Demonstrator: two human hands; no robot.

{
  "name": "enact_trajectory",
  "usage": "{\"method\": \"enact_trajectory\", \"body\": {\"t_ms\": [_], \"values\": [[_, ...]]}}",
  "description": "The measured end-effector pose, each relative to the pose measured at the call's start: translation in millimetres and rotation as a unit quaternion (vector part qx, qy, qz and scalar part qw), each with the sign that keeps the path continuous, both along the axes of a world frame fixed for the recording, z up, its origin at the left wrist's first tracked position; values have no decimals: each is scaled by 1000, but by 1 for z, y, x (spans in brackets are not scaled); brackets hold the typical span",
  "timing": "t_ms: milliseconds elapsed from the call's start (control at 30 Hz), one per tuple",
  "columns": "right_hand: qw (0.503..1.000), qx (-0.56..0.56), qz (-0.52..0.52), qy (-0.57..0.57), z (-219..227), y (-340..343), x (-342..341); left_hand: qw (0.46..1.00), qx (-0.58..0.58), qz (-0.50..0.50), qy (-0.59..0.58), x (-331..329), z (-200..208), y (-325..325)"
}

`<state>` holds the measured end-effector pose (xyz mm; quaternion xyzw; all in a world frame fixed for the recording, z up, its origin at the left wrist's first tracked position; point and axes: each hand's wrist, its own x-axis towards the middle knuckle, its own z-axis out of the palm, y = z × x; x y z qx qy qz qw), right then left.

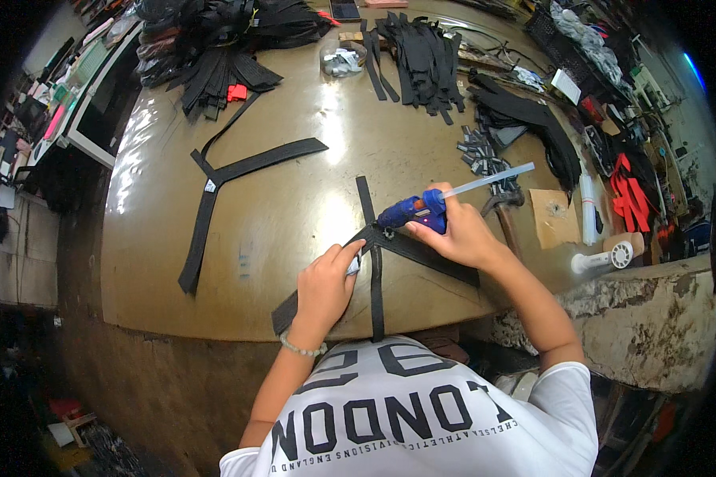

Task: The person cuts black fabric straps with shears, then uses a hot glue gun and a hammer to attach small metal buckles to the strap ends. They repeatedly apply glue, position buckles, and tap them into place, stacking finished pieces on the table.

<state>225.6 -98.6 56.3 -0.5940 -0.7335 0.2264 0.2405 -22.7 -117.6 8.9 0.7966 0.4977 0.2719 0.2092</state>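
My right hand (463, 232) grips a blue hot glue gun (414, 211), with a long translucent glue stick (493, 180) sticking out of its back. The nozzle points left and down at the spot where the black straps (426, 256) cross near the table's front edge. My left hand (323, 288) has its fingertips on that joint, just left of the nozzle. Under its curled fingers shows a small pale piece (354, 263), perhaps labels; most of it is hidden. A narrow black strap (377, 294) runs from the joint toward my body.
Another joined black strap piece (207, 207) lies to the left. Bundles of black straps (422, 63) and a clear tub (343, 59) sit at the back. On the right are small dark pieces (485, 155), a hammer (504, 208), brown cardboard (554, 219) and a white spool (605, 258).
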Motion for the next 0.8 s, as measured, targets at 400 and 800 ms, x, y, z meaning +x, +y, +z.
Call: {"method": "enact_trajectory", "body": {"t_ms": [400, 800], "values": [[994, -101, 14, -34, 15, -39, -7, 999, 9, -11, 36, -1, 0, 1], [792, 124, -598, 3, -28, -91, 154, 958, -135, 40, -249, -6, 4, 14]]}}
